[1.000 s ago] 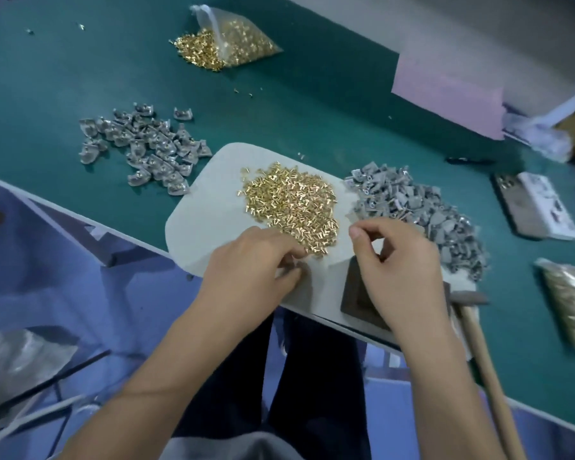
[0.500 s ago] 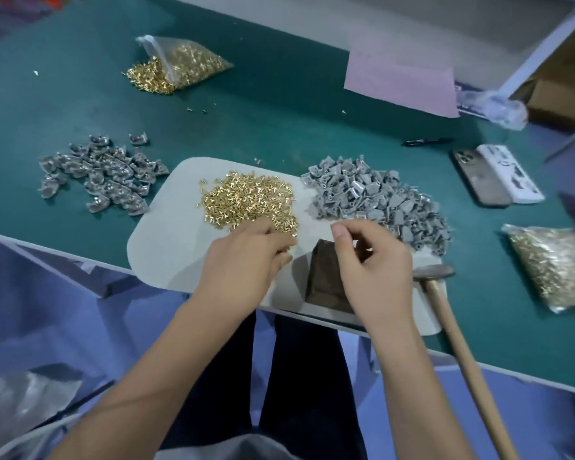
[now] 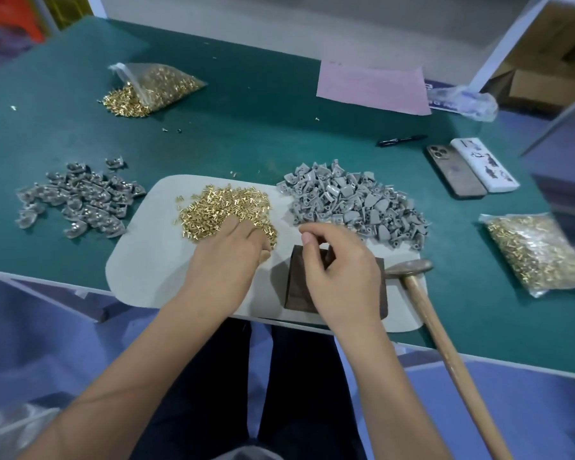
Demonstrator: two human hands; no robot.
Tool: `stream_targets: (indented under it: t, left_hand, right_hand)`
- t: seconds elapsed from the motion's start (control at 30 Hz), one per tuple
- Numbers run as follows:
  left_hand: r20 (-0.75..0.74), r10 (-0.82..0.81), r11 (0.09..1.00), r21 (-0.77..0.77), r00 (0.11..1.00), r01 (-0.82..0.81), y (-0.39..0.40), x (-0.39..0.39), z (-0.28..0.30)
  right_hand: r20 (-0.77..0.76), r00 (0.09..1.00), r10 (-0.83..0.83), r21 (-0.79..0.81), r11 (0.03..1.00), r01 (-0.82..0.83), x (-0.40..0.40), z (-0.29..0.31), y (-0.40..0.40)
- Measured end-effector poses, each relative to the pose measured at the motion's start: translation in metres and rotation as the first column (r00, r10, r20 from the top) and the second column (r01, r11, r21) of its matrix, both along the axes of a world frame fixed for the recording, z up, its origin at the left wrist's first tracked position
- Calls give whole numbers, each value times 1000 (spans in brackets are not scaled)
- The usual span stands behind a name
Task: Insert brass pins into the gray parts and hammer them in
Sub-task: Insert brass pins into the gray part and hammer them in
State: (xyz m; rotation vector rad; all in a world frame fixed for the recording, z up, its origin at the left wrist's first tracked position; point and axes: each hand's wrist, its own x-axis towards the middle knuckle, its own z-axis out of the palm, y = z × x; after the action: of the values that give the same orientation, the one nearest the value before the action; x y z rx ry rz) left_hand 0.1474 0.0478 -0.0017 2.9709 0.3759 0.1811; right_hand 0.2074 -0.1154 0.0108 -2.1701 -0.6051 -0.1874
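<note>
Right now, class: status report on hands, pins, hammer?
Left hand on brass pins. Right hand pinching, contents unclear. Hammer idle. Nothing blocking.

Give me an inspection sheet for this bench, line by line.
Surface: green table with a pale mat at its near edge.
Job's things: loose brass pins on the mat; gray parts piled at its right end; darker parts pile to the left; dark block; hammer, unheld.
Clutter: open pin bag, sealed pin bag, pen, two phones, pink sheet.
Grippers: left hand reaches into the pins; right hand is over the block with fingers curled, contents unclear.
Cables: nothing seen.
Surroundings: cardboard boxes at far right.
</note>
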Motion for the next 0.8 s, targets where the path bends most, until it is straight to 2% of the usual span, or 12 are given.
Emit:
stream_targets:
  t: [0.07,0.13,0.17,0.23,0.27,0.33,0.43,0.53,0.67,0.73,0.8]
  left_hand:
    - [-54,-24,997,66,998,27,-1,3,0]
    - [-42,-39,997,66,998,42,-2,4,2]
    - [0,-39,999,10,999,39,-2,5,4]
    - [141,-27,974,-219,990,58,-6,5,8]
    - [210,-3,925,-372,978,83,-7,6,11]
    - [268,69,761,-637,961,123,-13,10,17]
    - [280,131,559,-813,951,163,-22,18,20]
    - [244,182,287,-940,953,186,-28,24,20]
    - [228,174,244,-952,958,182,-28,29,21]
    - [217,169,202,-962,961,182,-26,29,20]
    - [200,149,206,-964,968,167,-22,28,18]
  right_hand:
    - [-5,1000,2,13,1000,-2,0,0,0]
    - [-16,1000,10,37,999,-10,0,1,-1]
    - [-30,999,23,57,998,-21,1,1,-2]
    - [-78,995,63,113,992,-54,3,2,-4]
    - [-107,990,87,147,987,-71,4,2,-5]
    - [-154,981,118,211,974,-84,7,4,-9]
    - [-193,971,139,297,952,-78,12,8,-16]
    - [-204,964,174,344,934,-95,14,13,-20]
    - [-272,947,170,377,924,-58,17,15,-23]
    - [-285,941,184,336,938,-81,19,14,-24]
    - [-257,944,207,261,955,-138,19,13,-23]
